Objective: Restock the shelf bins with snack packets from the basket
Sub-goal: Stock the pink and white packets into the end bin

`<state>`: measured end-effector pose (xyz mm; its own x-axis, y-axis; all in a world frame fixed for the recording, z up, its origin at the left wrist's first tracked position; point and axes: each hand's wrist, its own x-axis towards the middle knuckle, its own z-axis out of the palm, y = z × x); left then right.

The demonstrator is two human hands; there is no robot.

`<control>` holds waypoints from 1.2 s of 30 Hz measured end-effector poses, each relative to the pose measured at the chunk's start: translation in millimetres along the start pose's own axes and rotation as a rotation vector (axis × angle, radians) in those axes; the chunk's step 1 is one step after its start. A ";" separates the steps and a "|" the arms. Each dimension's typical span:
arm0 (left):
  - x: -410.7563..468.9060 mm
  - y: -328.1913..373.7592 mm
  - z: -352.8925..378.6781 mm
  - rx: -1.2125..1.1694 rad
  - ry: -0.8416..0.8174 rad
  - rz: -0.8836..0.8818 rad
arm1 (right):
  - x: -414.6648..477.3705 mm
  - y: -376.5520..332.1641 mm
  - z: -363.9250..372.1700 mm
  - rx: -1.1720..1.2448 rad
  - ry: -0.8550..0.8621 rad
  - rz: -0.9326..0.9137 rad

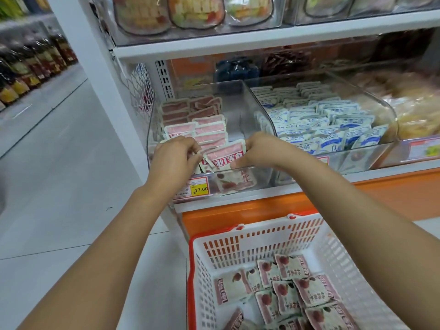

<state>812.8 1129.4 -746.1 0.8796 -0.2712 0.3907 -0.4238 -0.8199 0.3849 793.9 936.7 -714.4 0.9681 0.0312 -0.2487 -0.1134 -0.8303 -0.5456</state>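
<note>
Both my hands are over the front of the left clear shelf bin (240,96), which holds rows of pink-and-white snack packets (209,126). My left hand (176,154) and my right hand (259,151) pinch the two ends of a pink packet (225,156) standing at the bin's front. Below me, the white basket (240,244) with an orange rim holds several more packets (288,294) printed with red fruit.
A second clear bin (371,98) to the right is full of blue-and-white packets. A yellow price tag (200,188) reading 17.60 hangs on the shelf edge. An upper shelf (262,41) carries colourful bags. The aisle floor (59,175) lies to the left, with bottles along it.
</note>
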 end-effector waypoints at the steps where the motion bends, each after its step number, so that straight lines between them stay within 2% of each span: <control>1: 0.2 0.2 -0.1 0.000 0.001 -0.002 | 0.0 -2.4 -0.7 -0.090 0.007 0.019; 3: 0.5 0.7 -0.8 -0.005 -0.005 -0.013 | 0.6 -6.4 -4.6 -0.146 -0.006 0.035; 5: 0.4 0.9 -1.1 -0.015 -0.013 -0.029 | 1.7 -9.3 -9.2 -0.089 -0.068 0.061; 8: 0.7 0.9 -1.7 -0.051 -0.012 -0.055 | 7.2 -8.5 -12.4 0.202 -0.208 0.097; 10: 1.7 0.2 -1.2 -0.052 -0.016 -0.073 | 11.1 -9.1 -11.2 0.311 -0.260 0.125; 14: 4.4 -1.6 2.0 -0.037 -0.023 -0.078 | 13.7 -22.8 -5.3 0.166 -0.292 0.119; 18: 2.0 -2.4 0.8 -0.043 -0.023 -0.052 | 15.4 -24.9 -1.0 0.212 -0.327 0.169; 19: 0.0 -2.3 0.2 -0.035 -0.003 -0.022 | 14.5 -23.0 0.4 0.183 -0.302 0.157; 21: -8.1 -0.6 -2.1 -0.021 0.049 0.026 | 7.6 -20.1 3.3 -0.058 -0.185 0.079; 23: -22.2 4.8 -5.7 -0.033 0.123 0.003 | -0.1 -14.3 10.2 -0.222 0.037 -0.022; 25: -40.2 13.4 -9.6 -0.052 0.211 0.008 | -7.3 0.3 19.2 -0.092 0.276 -0.122; 26: -50.2 17.8 -10.6 -0.072 0.228 0.040 | -13.8 9.3 24.7 0.020 0.441 -0.232; 28: -71.3 23.4 -5.4 -0.119 0.137 0.104 | -34.8 27.4 36.0 0.149 0.717 -0.506; 30: -93.3 23.1 11.7 -0.095 -0.070 0.131 | -52.3 50.7 55.7 0.144 0.741 -0.626; 33: -125.8 12.4 47.4 0.019 -0.438 0.109 | -51.6 106.7 101.1 0.044 0.521 -0.509; 36: -148.4 -3.8 71.4 0.058 -0.698 0.051 | -39.9 171.4 142.8 0.085 0.388 -0.221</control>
<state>699.3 1136.8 -865.2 0.8001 -0.5547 -0.2283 -0.4734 -0.8177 0.3276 703.9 872.6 -912.3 0.9814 -0.0216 0.1906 0.1032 -0.7783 -0.6194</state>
